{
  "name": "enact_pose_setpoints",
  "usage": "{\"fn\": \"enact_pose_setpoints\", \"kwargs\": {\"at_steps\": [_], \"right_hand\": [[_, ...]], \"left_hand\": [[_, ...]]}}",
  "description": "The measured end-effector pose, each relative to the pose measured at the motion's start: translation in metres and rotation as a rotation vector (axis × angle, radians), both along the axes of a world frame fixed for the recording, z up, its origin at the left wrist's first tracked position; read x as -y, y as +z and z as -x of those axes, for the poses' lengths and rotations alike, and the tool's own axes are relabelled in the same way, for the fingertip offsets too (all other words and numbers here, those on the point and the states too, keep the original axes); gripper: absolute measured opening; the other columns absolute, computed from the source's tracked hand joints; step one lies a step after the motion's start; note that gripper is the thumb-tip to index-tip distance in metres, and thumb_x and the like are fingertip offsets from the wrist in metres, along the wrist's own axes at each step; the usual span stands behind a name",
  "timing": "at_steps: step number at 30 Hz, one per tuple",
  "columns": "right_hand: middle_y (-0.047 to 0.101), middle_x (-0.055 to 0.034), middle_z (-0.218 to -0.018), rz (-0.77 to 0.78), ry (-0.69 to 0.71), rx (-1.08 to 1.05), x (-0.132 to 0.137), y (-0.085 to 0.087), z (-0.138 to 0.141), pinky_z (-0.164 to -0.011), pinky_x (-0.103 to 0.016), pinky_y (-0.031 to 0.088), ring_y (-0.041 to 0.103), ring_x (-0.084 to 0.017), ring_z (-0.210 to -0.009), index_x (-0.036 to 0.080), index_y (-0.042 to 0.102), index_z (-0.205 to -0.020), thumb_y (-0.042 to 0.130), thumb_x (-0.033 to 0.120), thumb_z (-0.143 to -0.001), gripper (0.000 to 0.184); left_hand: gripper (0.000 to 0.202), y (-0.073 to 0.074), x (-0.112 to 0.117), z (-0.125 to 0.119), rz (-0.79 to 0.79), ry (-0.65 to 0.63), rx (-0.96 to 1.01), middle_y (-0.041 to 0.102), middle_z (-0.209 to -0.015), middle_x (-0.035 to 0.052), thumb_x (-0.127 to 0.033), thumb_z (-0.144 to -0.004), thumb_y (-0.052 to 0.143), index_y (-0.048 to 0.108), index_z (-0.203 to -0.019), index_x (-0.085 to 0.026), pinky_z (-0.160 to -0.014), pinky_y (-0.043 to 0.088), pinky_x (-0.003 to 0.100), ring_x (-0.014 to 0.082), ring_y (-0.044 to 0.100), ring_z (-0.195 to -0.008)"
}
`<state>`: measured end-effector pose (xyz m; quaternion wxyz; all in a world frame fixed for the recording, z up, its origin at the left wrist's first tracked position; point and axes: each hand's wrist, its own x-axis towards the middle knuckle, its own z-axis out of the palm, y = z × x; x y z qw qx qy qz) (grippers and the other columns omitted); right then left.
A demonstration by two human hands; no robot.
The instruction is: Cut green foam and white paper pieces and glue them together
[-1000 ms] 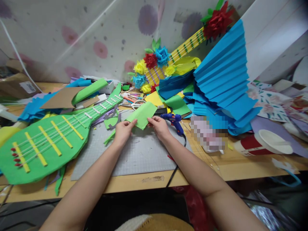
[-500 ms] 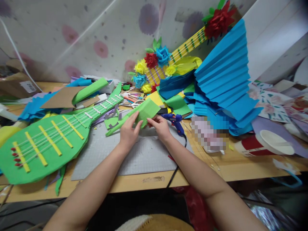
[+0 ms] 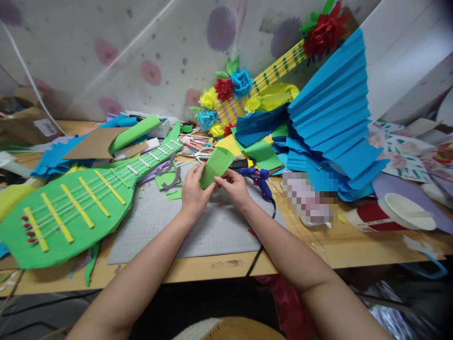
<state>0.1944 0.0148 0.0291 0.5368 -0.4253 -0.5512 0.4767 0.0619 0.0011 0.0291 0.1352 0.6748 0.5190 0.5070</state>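
Both my hands hold a folded piece of green paper (image 3: 216, 166) above the grey cutting mat (image 3: 212, 231). My left hand (image 3: 194, 192) pinches its lower left edge, fingers closed on it. My right hand (image 3: 234, 186) pinches its lower right edge. The paper stands tilted up, folded narrower. A small green scrap (image 3: 174, 194) lies on the mat to the left of my left hand.
A green paper guitar (image 3: 76, 203) lies at the left. A blue glue gun (image 3: 260, 182) rests right of my hands, its cord running off the table edge. Blue pleated paper (image 3: 332, 118), a flowered paper guitar (image 3: 247, 89), scissors (image 3: 196, 153) and a red cup (image 3: 389, 215) crowd the wooden table (image 3: 354, 248).
The flat green sheet has been folded over and lifted. My hands came closer together, and a long green strip that hung from the sheet is gone from it.
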Motion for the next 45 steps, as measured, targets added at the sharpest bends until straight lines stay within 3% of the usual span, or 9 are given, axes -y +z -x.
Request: {"fn": "enact_pose_setpoints", "kwargs": {"at_steps": [6, 9, 12, 16, 20, 26, 31, 39, 45], "right_hand": [[0.053, 0.0021, -0.063, -0.035, 0.02, 0.006, 0.001, -0.002, 0.005, -0.055, -0.023, 0.042, 0.048, -0.01, -0.057, 0.019, 0.055, -0.067, 0.064, 0.041, -0.067, 0.023], [0.059, -0.0009, -0.081, -0.073, 0.02, 0.044, 0.005, 0.002, 0.006, -0.061, -0.024, 0.045, 0.053, -0.011, -0.067, 0.021, 0.059, -0.086, 0.058, 0.043, -0.074, 0.025], [0.057, -0.0042, -0.1, -0.145, -0.118, 0.119, 0.006, 0.003, 0.004, -0.068, -0.024, 0.046, 0.054, -0.013, -0.082, 0.023, 0.055, -0.1, 0.058, 0.043, -0.074, 0.032], [0.053, -0.0072, -0.109, -0.053, -0.132, 0.084, 0.001, -0.003, 0.002, -0.077, -0.028, 0.047, 0.054, -0.015, -0.092, 0.024, 0.046, -0.11, 0.066, 0.047, -0.065, 0.054], [0.059, -0.0055, -0.102, 0.115, 0.088, -0.006, -0.001, -0.01, 0.005, -0.08, -0.031, 0.047, 0.058, -0.016, -0.09, 0.024, 0.042, -0.112, 0.065, 0.047, -0.065, 0.057], [0.064, -0.0006, -0.087, 0.102, -0.049, 0.023, -0.003, -0.016, 0.004, -0.074, -0.029, 0.049, 0.06, -0.015, -0.079, 0.022, 0.053, -0.088, 0.069, 0.036, -0.061, 0.035], [0.063, 0.0037, -0.066, 0.211, 0.064, -0.126, -0.001, -0.008, 0.0, -0.058, -0.026, 0.049, 0.059, -0.013, -0.059, 0.022, 0.053, -0.077, 0.072, 0.04, -0.054, 0.034], [0.065, 0.0024, -0.068, 0.181, 0.177, -0.137, 0.004, -0.004, 0.005, -0.063, -0.027, 0.05, 0.062, -0.014, -0.065, 0.021, 0.059, -0.077, 0.075, 0.043, -0.051, 0.038], [0.066, 0.0021, -0.07, 0.189, 0.168, -0.123, 0.003, -0.005, 0.004, -0.063, -0.028, 0.051, 0.062, -0.014, -0.066, 0.021, 0.06, -0.076, 0.074, 0.042, -0.051, 0.036]], "left_hand": [[0.055, 0.006, -0.008, 0.003, 0.099, -0.036, 0.098, 0.057, -0.121, 0.0115, -0.023, -0.063, 0.067, 0.055, -0.116, -0.017, -0.101, 0.037, 0.04, 0.0246, 0.051, -0.114], [0.055, 0.012, -0.014, 0.009, 0.202, -0.092, 0.412, 0.061, -0.114, 0.0109, -0.026, -0.058, 0.07, 0.057, -0.11, -0.016, -0.096, 0.042, 0.038, 0.0229, 0.057, -0.105], [0.049, 0.018, -0.018, 0.019, 0.399, -0.219, 0.771, 0.066, -0.103, 0.0096, -0.03, -0.054, 0.072, 0.061, -0.099, -0.015, -0.086, 0.048, 0.035, 0.0209, 0.062, -0.093], [0.038, 0.02, -0.014, 0.028, 0.631, -0.323, 0.966, 0.069, -0.086, 0.0074, -0.034, -0.055, 0.07, 0.064, -0.088, -0.015, -0.073, 0.052, 0.03, 0.0187, 0.065, -0.079], [0.035, 0.018, -0.01, 0.027, 0.711, -0.361, 0.973, 0.069, -0.083, 0.0077, -0.031, -0.056, 0.071, 0.065, -0.086, -0.015, -0.071, 0.052, 0.028, 0.0173, 0.065, -0.075], [0.05, 0.012, -0.013, 0.023, 0.651, -0.279, 0.837, 0.069, -0.084, 0.0075, -0.029, -0.044, 0.079, 0.063, -0.089, -0.013, -0.073, 0.051, 0.032, 0.0187, 0.064, -0.076], [0.056, 0.006, -0.017, 0.021, 0.578, -0.169, 0.777, 0.066, -0.074, 0.0039, -0.03, -0.038, 0.08, 0.054, -0.084, -0.013, -0.07, 0.05, 0.032, 0.0153, 0.062, -0.068], [0.06, 0.0, -0.015, 0.016, 0.457, -0.079, 0.653, 0.063, -0.077, 0.0013, -0.031, -0.042, 0.079, 0.042, -0.088, -0.018, -0.064, 0.048, 0.029, 0.0156, 0.062, -0.069], [0.059, 0.003, -0.013, 0.016, 0.436, 0.019, 0.58, 0.061, -0.079, 0.0017, -0.03, -0.041, 0.08, 0.047, -0.087, -0.017, -0.063, 0.047, 0.027, 0.017, 0.061, -0.072]]}}
